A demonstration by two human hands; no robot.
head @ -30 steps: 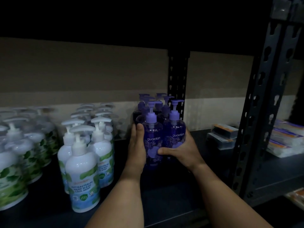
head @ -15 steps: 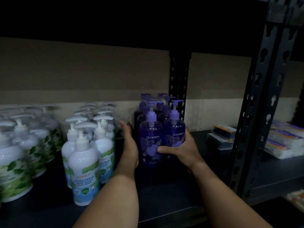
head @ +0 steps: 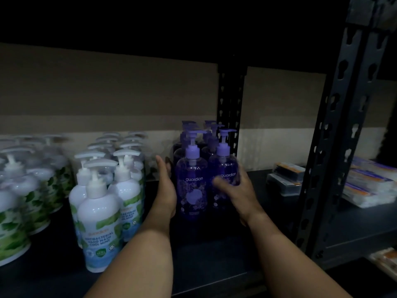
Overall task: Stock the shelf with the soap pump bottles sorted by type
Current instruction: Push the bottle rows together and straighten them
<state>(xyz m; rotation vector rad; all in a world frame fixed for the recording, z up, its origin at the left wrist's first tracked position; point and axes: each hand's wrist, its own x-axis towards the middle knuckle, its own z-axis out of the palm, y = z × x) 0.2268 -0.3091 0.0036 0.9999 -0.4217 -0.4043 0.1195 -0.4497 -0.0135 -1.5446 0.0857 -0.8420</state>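
Leaf-print bottles (head: 12, 211) far left, cool mint bottles (head: 101, 220) next, purple bottles (head: 191, 186) at the shelf's (head: 214, 265) right end. To square this row well, I'd press evenly from both sides, keeping pumps forward. My left hand (head: 166, 190) lies flat, fingers straight, against the left purple bottle; my right hand (head: 235, 190), blurred, curls round the front right purple bottle (head: 225, 168).

Both forearms are bare; left hand (head: 166, 191) and right hand (head: 238, 193) ungloved.
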